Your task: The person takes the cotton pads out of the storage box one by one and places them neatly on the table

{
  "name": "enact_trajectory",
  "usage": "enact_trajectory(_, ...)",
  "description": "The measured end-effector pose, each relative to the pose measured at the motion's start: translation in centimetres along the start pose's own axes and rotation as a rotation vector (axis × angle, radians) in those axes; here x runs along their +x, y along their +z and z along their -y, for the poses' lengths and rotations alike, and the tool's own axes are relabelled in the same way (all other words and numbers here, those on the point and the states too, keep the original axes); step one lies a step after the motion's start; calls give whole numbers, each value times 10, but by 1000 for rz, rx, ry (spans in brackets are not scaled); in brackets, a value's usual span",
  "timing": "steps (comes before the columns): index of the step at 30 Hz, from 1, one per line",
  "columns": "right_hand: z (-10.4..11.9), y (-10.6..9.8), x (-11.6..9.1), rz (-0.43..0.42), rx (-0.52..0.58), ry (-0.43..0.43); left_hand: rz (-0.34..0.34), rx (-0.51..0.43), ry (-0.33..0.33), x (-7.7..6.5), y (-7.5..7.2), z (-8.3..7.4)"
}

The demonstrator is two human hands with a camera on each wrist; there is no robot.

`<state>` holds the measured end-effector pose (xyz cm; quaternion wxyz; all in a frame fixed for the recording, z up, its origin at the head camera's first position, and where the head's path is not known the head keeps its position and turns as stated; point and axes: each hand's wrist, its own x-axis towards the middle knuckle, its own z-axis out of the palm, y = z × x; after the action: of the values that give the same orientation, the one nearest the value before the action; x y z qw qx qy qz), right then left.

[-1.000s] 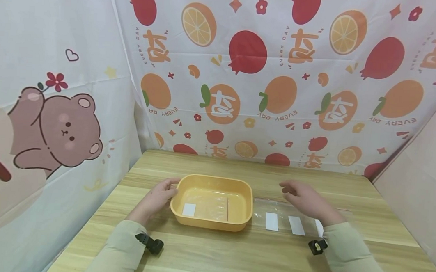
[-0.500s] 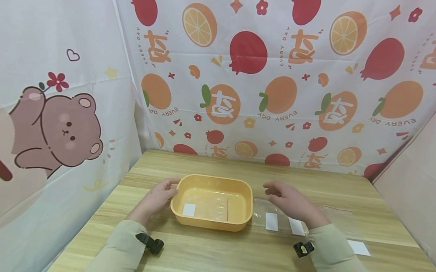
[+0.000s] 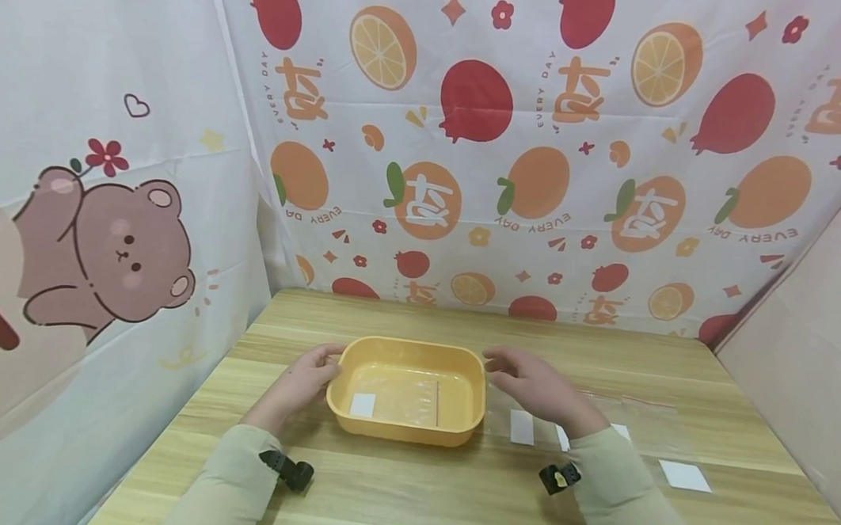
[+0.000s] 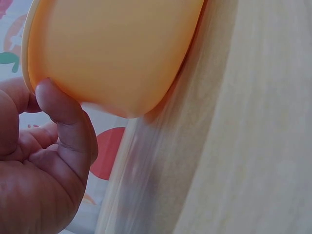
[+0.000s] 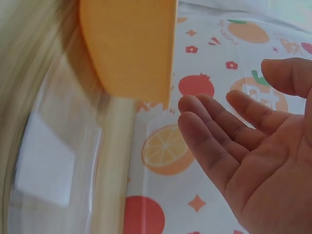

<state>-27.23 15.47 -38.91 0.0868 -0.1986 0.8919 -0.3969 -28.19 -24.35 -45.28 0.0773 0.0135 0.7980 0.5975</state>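
Note:
A yellow plastic basin (image 3: 411,434) sits on the table, holding a flat clear zip bag (image 3: 406,400) with a white label. At the basin's left end is my left hand (image 3: 298,384), its curled fingers gripping the rim near the back corner. The left wrist view has the thumb (image 4: 58,102) against the outer wall, just under the rim. My right hand (image 3: 538,389) hovers by the right end of the basin. Its fingers (image 5: 209,146) are spread and slightly bent in the right wrist view, a gap from the yellow wall, holding nothing.
Right of the basin several clear zip bags (image 3: 651,421) with white labels lie overlapping in a row, partly hidden under my right forearm. The rightmost label (image 3: 685,475) lies nearest the table's right edge. A fruit-print curtain (image 3: 475,178) hangs behind the wooden table (image 3: 379,498).
My right hand has moved left, from over the zip bags to beside the basin's right rim, uncovering the rightmost bag. The left hand and the basin stay put.

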Motion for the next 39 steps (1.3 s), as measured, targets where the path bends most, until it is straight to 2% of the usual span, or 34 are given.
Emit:
enact_trajectory(9, 14, 17, 14, 36, 34, -44, 1, -3, 3, 0, -1, 1)
enact_trajectory(22, 27, 40, 31, 83, 102, -23, 2, -3, -2, 1, -1, 0)
enact_trajectory(27, 29, 47, 34, 113, 64, -9, 6, -3, 0, 1, -2, -2)
enact_trajectory(34, 30, 58, 41, 100, 0, -38, 6, -5, 4, 1, -2, -1)
enact_trajectory(39, 31, 66, 46, 105, 2, -51, 8, -3, 5, 0, -2, -2)
